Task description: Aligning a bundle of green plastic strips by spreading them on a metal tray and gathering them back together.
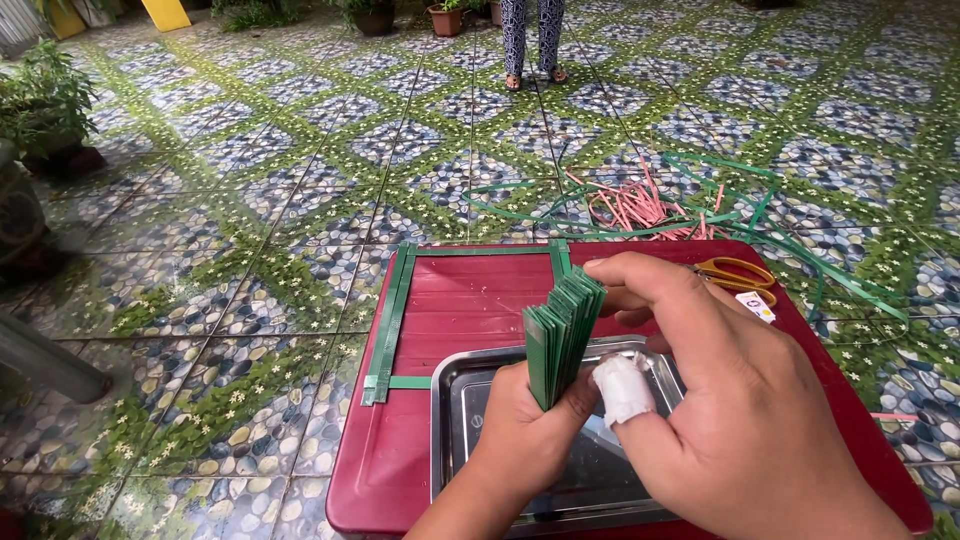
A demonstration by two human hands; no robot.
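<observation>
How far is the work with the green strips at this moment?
Done: a thick stack of cut green strips is gathered. In hand: the left hand pinches its lower end, and the right hand, thumb bandaged, steadies its top over the metal tray. Left: long green strips on the red table and loose ones on the floor are uncut.

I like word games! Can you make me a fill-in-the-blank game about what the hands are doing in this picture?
1. Both hands hold a stack of ____ strips.
2. The right hand has a ____ bandage on its thumb.
3. The metal tray sits on a ____ table.
4. The scissors have ____ handles.

Missing words: green; white; red; orange
</observation>
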